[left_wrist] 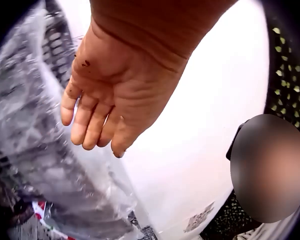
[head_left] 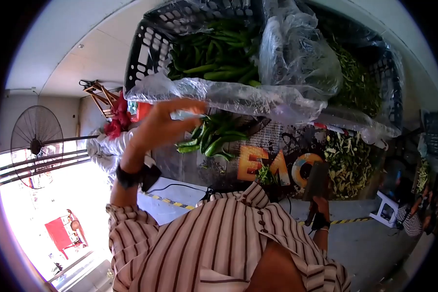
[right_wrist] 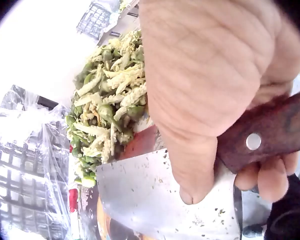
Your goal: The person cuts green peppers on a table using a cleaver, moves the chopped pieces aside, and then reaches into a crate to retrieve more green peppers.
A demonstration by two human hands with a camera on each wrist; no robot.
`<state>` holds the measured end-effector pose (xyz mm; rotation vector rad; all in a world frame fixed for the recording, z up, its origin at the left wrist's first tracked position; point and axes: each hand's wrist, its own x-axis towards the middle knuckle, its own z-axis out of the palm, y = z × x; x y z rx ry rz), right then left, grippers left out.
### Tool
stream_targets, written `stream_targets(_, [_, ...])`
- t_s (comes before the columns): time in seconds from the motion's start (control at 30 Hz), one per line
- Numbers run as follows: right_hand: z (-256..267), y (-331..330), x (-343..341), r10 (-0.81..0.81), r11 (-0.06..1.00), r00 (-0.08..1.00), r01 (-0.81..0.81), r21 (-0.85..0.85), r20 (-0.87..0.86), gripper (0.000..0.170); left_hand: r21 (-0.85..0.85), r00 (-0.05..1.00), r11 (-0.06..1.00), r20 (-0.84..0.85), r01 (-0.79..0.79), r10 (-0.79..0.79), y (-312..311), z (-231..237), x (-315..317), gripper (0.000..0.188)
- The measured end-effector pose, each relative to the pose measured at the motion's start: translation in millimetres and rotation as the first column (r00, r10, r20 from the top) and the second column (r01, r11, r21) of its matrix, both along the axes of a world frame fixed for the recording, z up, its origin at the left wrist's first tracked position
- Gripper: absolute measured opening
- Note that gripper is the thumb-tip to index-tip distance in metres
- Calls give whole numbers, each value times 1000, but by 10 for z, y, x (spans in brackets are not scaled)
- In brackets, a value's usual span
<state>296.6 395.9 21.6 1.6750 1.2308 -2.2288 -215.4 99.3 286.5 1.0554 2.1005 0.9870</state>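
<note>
My left hand (head_left: 163,121) is raised at the left side of a loose pile of long green peppers (head_left: 221,138) on the printed table (head_left: 180,170). Its fingers are extended and hold nothing; in the left wrist view the palm (left_wrist: 125,75) shows a few dark specks. My right hand (right_wrist: 205,75) grips the dark wooden handle of a cleaver (right_wrist: 150,192), the thumb pressed along its wide blade. Bits of green cling to the steel. Right beside the blade lies a heap of sliced green peppers (head_left: 348,165). A few chopped bits (head_left: 266,174) sit near the table's front edge.
Behind the table stand a plastic-lined crate (head_left: 141,53) of whole green peppers and another crate (head_left: 394,82) with sliced ones. Clear plastic sheeting (head_left: 297,58) hangs over their edges. At the right is a white stool (head_left: 387,209); a large fan (head_left: 36,146) stands far left.
</note>
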Motion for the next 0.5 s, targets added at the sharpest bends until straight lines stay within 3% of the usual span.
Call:
stream_targets(0.07, [95,-98,-49,-201,978,970,206,25,-135,16,71,990,997,-138,30,-20,222,124,-358,38])
stream_targets(0.1, [118,-100,-81,-202,978,969,207,22,-141,16,38,985,999,-172,37,-30,347,181,-521,36])
stream_targets(0.13, [143,-95,-102,-144,987,987,148,56,-65,16,42,999,999,-32,25,-24,457,77,-753,33])
stream_targets(0.23, [119,-78,-70,-92,994,995,89,69,33,20,-16,987,992,-101,128,-129,695,-355,-1255,33])
stream_targets(0.3, [99,-83,-56,-98,994,994,95,49,53,24,-250,985,953,78,169,-154,716,-715,-1501,46])
stream_targets(0.33, [113,-91,-66,-105,993,992,100,65,74,24,-255,984,951,80,173,-158,737,-774,-1530,46])
stream_targets(0.4, [157,-101,-92,-114,991,989,106,79,99,24,-542,961,810,-15,223,-275,758,-902,-1583,52])
stream_targets(0.5, [258,-118,-188,-135,990,982,129,54,135,17,-606,953,751,44,263,-299,756,-1116,-1694,60])
